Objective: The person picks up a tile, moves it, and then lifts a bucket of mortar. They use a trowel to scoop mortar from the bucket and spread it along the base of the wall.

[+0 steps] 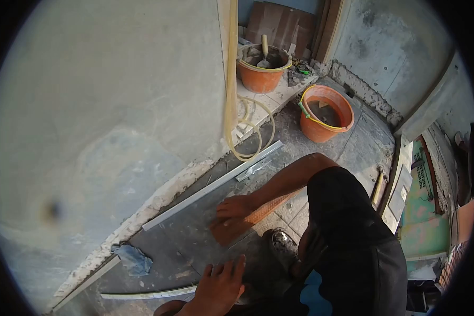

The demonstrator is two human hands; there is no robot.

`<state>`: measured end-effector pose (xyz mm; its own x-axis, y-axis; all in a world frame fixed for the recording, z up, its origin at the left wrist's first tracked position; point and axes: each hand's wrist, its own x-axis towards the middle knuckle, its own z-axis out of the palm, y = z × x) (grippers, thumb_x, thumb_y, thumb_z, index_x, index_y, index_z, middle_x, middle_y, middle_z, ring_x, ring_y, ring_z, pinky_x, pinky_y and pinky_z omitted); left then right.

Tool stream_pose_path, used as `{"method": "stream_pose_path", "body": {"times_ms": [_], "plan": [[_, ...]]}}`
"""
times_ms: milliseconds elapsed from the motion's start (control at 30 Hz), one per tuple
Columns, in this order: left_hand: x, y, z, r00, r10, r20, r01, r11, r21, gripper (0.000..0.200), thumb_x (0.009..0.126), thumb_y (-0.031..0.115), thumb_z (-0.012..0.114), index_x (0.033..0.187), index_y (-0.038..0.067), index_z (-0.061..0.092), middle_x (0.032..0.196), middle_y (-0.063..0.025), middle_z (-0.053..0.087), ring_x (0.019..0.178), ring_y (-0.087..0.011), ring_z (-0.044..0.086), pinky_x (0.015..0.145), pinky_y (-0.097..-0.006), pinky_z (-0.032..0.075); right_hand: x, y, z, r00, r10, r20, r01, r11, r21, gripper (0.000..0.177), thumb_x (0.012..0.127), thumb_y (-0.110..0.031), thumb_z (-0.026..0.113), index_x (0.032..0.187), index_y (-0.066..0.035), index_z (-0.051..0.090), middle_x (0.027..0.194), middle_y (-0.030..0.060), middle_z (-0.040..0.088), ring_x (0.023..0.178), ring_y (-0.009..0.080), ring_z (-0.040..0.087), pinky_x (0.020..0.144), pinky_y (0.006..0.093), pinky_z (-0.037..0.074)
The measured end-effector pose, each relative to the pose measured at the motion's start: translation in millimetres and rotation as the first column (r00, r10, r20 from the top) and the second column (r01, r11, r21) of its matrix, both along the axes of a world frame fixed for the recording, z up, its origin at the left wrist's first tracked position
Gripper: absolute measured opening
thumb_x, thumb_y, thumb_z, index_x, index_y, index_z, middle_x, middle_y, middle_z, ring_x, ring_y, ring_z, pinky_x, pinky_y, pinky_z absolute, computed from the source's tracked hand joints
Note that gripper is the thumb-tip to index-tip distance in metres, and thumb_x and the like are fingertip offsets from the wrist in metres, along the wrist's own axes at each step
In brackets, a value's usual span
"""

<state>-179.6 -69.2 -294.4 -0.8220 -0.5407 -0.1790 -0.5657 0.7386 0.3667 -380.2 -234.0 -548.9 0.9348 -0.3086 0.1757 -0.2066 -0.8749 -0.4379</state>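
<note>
My right hand [234, 206] reaches across from beyond my bent knee, fingers curled over a long orange-brown textured piece [273, 208], perhaps a tile. Its kind is not clear, and the fingers' undersides are hidden. Lower down, my left hand [218, 287] has its fingers extended, apart from any object. Near that hand lies a narrow light strip [147, 294] on the dark floor tiles [181, 226]. A straight metal bar [210, 184] stretches along the wall base beyond my right hand, with a short shiny metal piece [254, 169] beside it.
An orange bucket [262, 79] holds mortar and a trowel [264, 50] on the doorway ledge. Another orange bucket [326, 124] stands on the floor near coiled clear hose [260, 139]. A blue cloth [134, 259] lies by the wall [116, 95]; a hammer [378, 185] lies right of my knee.
</note>
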Motion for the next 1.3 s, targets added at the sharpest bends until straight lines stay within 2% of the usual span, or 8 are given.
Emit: {"method": "stream_pose_path", "body": {"times_ms": [433, 533, 600, 767, 1000, 1200, 1267, 1300], "plan": [[-4.5, -15.8, -24.1, 0.999, 0.051, 0.013, -0.051, 0.998, 0.028, 0.066, 0.077, 0.032, 0.065, 0.128, 0.000, 0.038, 0.098, -0.0161, 0.057, 0.084, -0.0282, 0.060, 0.076, -0.0430, 0.045, 14.6, 4.3, 7.3, 0.981, 0.075, 0.176, -0.070, 0.997, -0.037, 0.035, 0.087, -0.037, 0.051, 0.103, -0.007, 0.049, 0.103, 0.0127, 0.048, 0.093, 0.0300, 0.051, 0.078, 0.0407, 0.043], [-11.2, -19.8, -29.6, 0.984, 0.142, 0.110, -0.157, 0.977, 0.142, 0.066, 0.079, 0.035, 0.062, 0.129, 0.001, 0.038, 0.103, -0.0157, 0.057, 0.089, -0.0289, 0.060, 0.080, -0.0417, 0.043, 14.6, -0.4, 45.1, 0.999, 0.011, 0.030, -0.013, 0.998, 0.056, 0.036, 0.083, -0.033, 0.057, 0.104, -0.005, 0.051, 0.104, 0.0127, 0.051, 0.091, 0.0319, 0.053, 0.081, 0.0397, 0.044], [-17.5, -22.7, -59.4, 0.979, 0.201, -0.016, -0.200, 0.978, 0.054, 0.059, 0.073, 0.032, 0.065, 0.118, -0.004, 0.048, 0.093, -0.0147, 0.060, 0.086, -0.0286, 0.060, 0.075, -0.0398, 0.044, 13.1, -6.7, 41.3, 1.000, 0.011, -0.017, -0.010, 0.999, 0.042, 0.045, 0.078, -0.029, 0.065, 0.110, -0.001, 0.051, 0.110, 0.0192, 0.050, 0.098, 0.0362, 0.052, 0.084, 0.0433, 0.043], [-42.2, -41.0, -78.7, 0.979, 0.155, 0.129, -0.167, 0.982, 0.087, 0.026, 0.068, 0.019, 0.065, 0.086, 0.000, 0.064, 0.084, -0.0125, 0.064, 0.077, -0.0285, 0.063, 0.059, -0.0450, 0.047, 1.0, -16.8, 23.1, 0.993, -0.025, -0.119, 0.032, 0.998, 0.058, 0.043, 0.077, -0.023, 0.066, 0.111, -0.001, 0.051, 0.113, 0.0216, 0.049, 0.103, 0.0391, 0.049, 0.087, 0.0454, 0.040], [-20.6, -37.4, -39.2, 0.993, 0.118, 0.027, -0.118, 0.993, 0.016, 0.022, 0.067, 0.020, 0.065, 0.080, 0.002, 0.065, 0.085, -0.0129, 0.065, 0.079, -0.0288, 0.064, 0.060, -0.0441, 0.048, 5.6, -20.3, 32.9, 0.996, -0.008, -0.087, 0.011, 0.999, 0.036, 0.040, 0.078, -0.021, 0.063, 0.108, 0.002, 0.049, 0.110, 0.0234, 0.049, 0.101, 0.0408, 0.048, 0.085, 0.0463, 0.040], [-24.4, -47.5, -48.5, 0.993, 0.091, 0.081, -0.092, 0.996, 0.005, 0.026, 0.067, 0.024, 0.065, 0.080, 0.002, 0.064, 0.085, -0.0134, 0.066, 0.081, -0.0286, 0.064, 0.061, -0.0432, 0.049, 12.3, -29.8, 23.9, 0.998, -0.001, -0.064, -0.002, 0.999, -0.050, 0.038, 0.078, -0.018, 0.062, 0.107, 0.003, 0.048, 0.107, 0.0240, 0.049, 0.097, 0.0417, 0.049, 0.083, 0.0464, 0.040], [-40.4, -63.8, -61.6, 0.940, -0.054, 0.337, -0.043, 0.961, 0.274, 0.071, 0.069, 0.061, 0.061, 0.112, 0.004, 0.061, 0.119, -0.0146, 0.055, 0.114, -0.0336, 0.049, 0.093, -0.0611, 0.035, 13.5, -31.9, 22.1, 0.997, 0.002, -0.074, -0.003, 1.000, -0.012, 0.038, 0.077, -0.017, 0.063, 0.107, 0.003, 0.049, 0.108, 0.0238, 0.049, 0.098, 0.0413, 0.049, 0.083, 0.0464, 0.040], [-36.8, -62.3, -59.7, 0.941, -0.050, 0.335, -0.046, 0.961, 0.273, 0.071, 0.069, 0.061, 0.061, 0.112, 0.004, 0.061, 0.119, -0.0146, 0.055, 0.114, -0.0336, 0.049, 0.093, -0.0611, 0.035, 15.5, -31.8, 24.5, 0.997, 0.005, -0.076, -0.006, 1.000, -0.013, 0.038, 0.077, -0.017, 0.063, 0.107, 0.003, 0.049, 0.108, 0.0238, 0.049, 0.098, 0.0413, 0.049, 0.083, 0.0464, 0.040]]}}
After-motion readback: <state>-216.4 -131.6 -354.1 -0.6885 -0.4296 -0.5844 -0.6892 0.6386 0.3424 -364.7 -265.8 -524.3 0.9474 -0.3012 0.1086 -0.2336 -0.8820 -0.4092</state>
